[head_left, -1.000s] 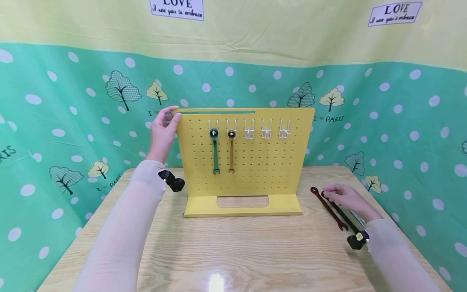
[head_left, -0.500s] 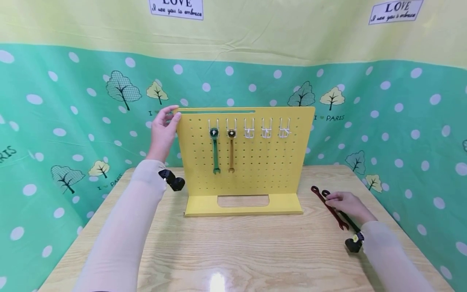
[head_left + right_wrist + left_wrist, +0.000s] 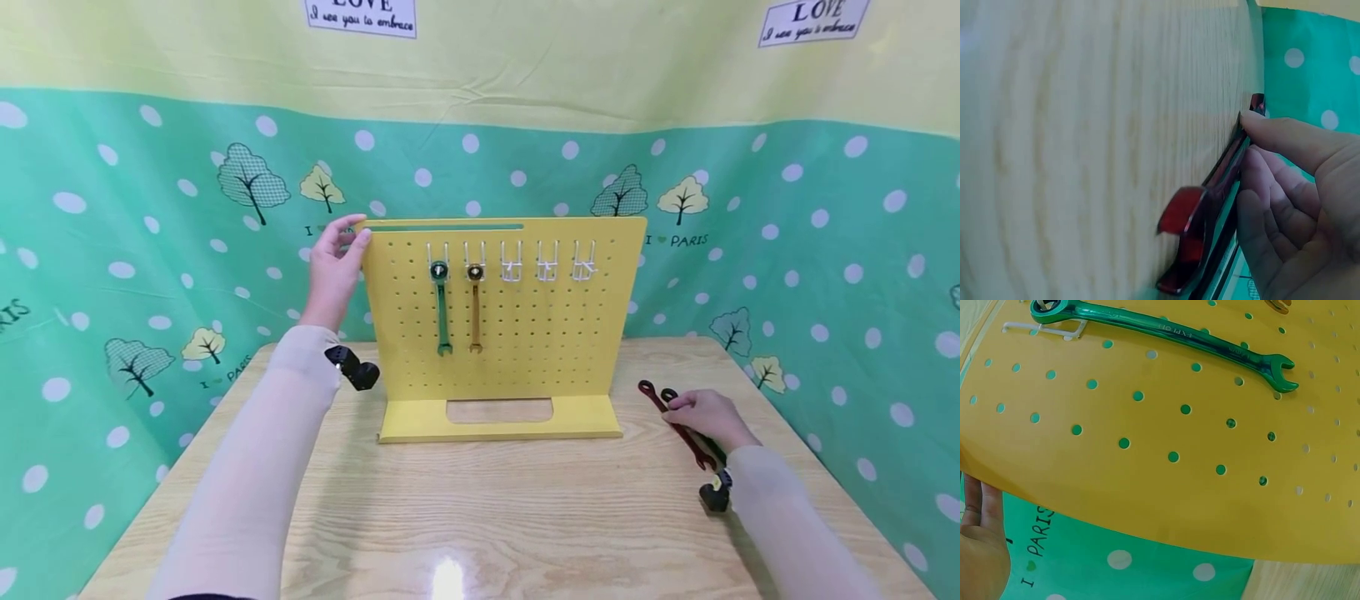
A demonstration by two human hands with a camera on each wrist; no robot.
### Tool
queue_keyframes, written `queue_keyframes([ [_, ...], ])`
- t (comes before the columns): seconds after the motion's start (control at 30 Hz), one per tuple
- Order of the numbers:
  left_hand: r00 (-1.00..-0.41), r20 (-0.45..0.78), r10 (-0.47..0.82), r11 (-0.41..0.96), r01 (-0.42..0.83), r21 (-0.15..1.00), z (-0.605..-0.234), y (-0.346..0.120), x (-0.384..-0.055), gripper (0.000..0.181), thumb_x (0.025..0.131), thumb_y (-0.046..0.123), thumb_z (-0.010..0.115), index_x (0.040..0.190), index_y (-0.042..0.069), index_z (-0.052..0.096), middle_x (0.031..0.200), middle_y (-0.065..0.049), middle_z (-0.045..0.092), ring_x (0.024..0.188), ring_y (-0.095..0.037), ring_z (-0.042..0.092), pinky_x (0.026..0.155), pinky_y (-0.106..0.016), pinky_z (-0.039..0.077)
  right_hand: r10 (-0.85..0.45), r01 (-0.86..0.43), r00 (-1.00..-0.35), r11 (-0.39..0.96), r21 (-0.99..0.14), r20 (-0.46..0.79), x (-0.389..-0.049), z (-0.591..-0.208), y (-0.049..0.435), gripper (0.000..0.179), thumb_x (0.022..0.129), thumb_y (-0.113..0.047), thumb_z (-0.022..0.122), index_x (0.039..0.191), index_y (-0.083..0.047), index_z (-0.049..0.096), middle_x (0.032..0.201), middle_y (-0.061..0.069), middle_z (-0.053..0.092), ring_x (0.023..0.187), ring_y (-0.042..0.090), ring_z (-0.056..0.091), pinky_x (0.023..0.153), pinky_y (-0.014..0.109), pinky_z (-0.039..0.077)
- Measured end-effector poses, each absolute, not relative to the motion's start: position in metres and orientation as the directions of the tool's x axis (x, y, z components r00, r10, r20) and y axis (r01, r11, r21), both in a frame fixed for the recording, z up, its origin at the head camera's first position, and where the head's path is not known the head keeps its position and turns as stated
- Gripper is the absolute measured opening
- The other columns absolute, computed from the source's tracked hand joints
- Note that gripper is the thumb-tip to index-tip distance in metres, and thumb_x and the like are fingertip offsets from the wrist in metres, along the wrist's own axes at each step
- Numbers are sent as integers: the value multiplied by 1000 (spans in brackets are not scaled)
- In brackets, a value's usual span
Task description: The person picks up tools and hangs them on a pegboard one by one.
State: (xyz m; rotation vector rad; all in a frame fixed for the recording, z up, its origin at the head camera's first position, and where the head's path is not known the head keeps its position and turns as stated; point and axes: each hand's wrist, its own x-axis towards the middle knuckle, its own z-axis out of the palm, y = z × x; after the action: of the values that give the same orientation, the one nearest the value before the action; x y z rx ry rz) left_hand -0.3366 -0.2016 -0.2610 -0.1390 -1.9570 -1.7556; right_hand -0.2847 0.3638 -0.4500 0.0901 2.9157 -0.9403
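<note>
My left hand (image 3: 335, 271) grips the upper left corner of a yellow pegboard (image 3: 540, 350), thumb in front and fingers partly hidden behind. A green combination wrench (image 3: 442, 312) and a gold one (image 3: 476, 312) hang from white double hooks on it. At the right, my right hand (image 3: 711, 417) pinches the handle of a dark red combination wrench (image 3: 681, 431), which lies along the table. The right wrist view shows the thumb on one side of this red wrench (image 3: 1184, 234) and fingers on the other. A black wrench (image 3: 669, 394) lies beside it, mostly covered by the hand.
Three white hooks (image 3: 547, 271) on the pegboard's right half bear nothing. The board stands on its yellow foot (image 3: 420, 427) upon a wooden table (image 3: 480, 500). A green dotted curtain (image 3: 480, 179) closes off the back and both sides.
My right hand has shifted slightly left, from over the black wrench to the red wrench's handle. The left hand stays on the board's corner.
</note>
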Motion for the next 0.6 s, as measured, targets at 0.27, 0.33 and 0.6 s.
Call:
queue_keyframes([
  [0.27, -869, 428, -249, 168, 397, 902, -262, -202, -336, 40, 101, 32, 60, 139, 20, 57, 118, 0, 57, 101, -15, 57, 88, -31, 50, 55, 111, -992, 814, -569, -115, -289, -451, 360, 38, 88, -27, 76, 110, 4, 71, 110, 24, 65, 94, 34, 60, 76, 45, 51],
  [0.33, -872, 424, -245, 166, 393, 904, -262, -202, -336, 40, 102, 32, 59, 140, 19, 56, 118, -1, 57, 101, -15, 57, 89, -32, 50, 57, 115, -991, 814, -570, -120, -289, -450, 360, 36, 88, -26, 76, 107, 4, 71, 106, 22, 66, 91, 33, 60, 74, 43, 51],
  [0.6, -870, 423, -253, 164, 393, 905, -261, -201, -336, 36, 101, 33, 60, 136, 24, 59, 118, 0, 57, 100, -15, 57, 89, -30, 51, 60, 112, -992, 812, -573, -110, -288, -450, 357, 30, 86, -25, 75, 98, 3, 72, 102, 19, 67, 87, 29, 61, 74, 44, 52],
])
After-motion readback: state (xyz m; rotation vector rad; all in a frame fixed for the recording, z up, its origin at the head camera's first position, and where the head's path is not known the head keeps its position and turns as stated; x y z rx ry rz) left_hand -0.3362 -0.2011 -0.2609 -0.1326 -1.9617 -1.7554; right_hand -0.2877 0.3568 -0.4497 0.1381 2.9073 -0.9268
